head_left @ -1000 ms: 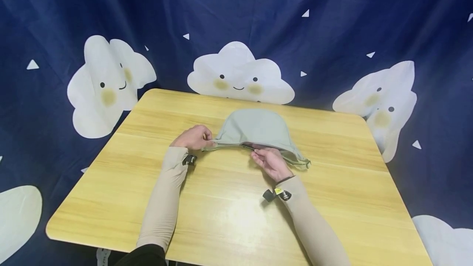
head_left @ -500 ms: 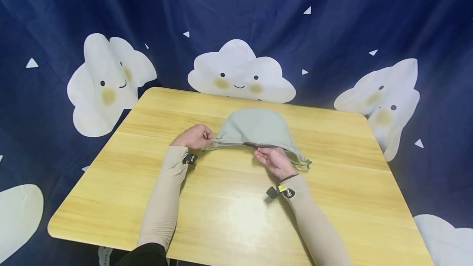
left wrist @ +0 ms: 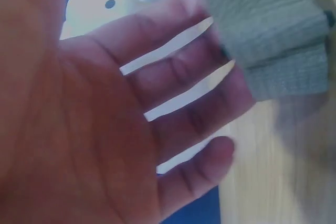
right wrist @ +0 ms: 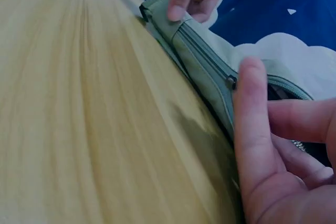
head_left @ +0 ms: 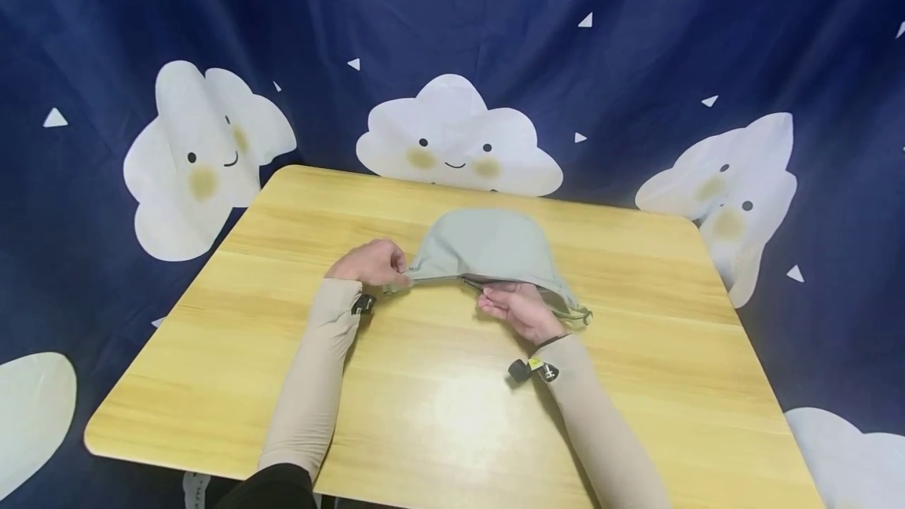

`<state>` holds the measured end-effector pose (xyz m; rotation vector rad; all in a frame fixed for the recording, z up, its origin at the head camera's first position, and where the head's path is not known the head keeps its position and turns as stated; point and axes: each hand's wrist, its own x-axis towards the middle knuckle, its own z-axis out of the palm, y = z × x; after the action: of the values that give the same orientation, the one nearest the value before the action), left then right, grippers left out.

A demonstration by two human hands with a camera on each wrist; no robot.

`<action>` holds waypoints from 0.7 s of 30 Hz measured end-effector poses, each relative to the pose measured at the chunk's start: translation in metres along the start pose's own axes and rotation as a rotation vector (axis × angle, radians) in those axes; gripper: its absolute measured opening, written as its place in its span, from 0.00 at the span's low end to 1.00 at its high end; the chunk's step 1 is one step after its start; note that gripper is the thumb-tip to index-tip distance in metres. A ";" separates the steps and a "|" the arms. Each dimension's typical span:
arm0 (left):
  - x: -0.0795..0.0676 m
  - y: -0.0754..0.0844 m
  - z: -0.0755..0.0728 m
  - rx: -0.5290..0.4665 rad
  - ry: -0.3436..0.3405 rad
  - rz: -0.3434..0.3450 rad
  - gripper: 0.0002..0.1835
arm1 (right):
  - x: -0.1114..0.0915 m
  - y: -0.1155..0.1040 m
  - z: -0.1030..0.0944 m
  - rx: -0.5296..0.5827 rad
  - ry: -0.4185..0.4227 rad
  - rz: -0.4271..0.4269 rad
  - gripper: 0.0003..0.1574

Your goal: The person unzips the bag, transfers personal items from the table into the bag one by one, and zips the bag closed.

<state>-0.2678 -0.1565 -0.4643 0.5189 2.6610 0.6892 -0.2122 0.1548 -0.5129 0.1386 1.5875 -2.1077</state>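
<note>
A pale grey-green zippered bag (head_left: 495, 242), half-round in outline, lies on the table with its zipper edge toward me. My left hand (head_left: 371, 261) pinches the bag's left end; in the left wrist view its fingers (left wrist: 178, 77) reach out to the cloth there. My right hand (head_left: 523, 313) is at the front of the zipper opening, thumb and fingers pinching its edge. In the right wrist view the zipper slider (right wrist: 232, 82) sits beside a fingertip. The zipper is joined to the left of it and parted to the right. Whether the pull is held is hidden.
The light wooden table (head_left: 424, 415) has rounded corners. Behind it hangs a dark blue curtain (head_left: 318, 6) with white clouds. A small strap loop (head_left: 583, 316) sticks out at the bag's right end. Each wrist wears a small black camera, such as the right-hand one (head_left: 533, 370).
The right hand has shifted slightly left and the parted stretch gapes a little more than half a second ago. The left hand keeps its place at the bag's end.
</note>
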 end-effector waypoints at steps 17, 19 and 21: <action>0.009 0.025 0.010 0.166 0.127 0.014 0.29 | -0.002 0.000 0.003 0.074 -0.038 0.060 0.14; 0.009 0.022 0.011 0.162 0.125 0.018 0.28 | -0.002 0.000 0.002 0.085 -0.020 0.064 0.16; 0.009 0.019 0.012 0.158 0.117 0.021 0.27 | -0.002 -0.001 0.001 0.092 -0.005 0.075 0.15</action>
<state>-0.2658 -0.1322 -0.4661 0.5658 2.8391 0.5324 -0.2104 0.1547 -0.5107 0.2204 1.4594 -2.1220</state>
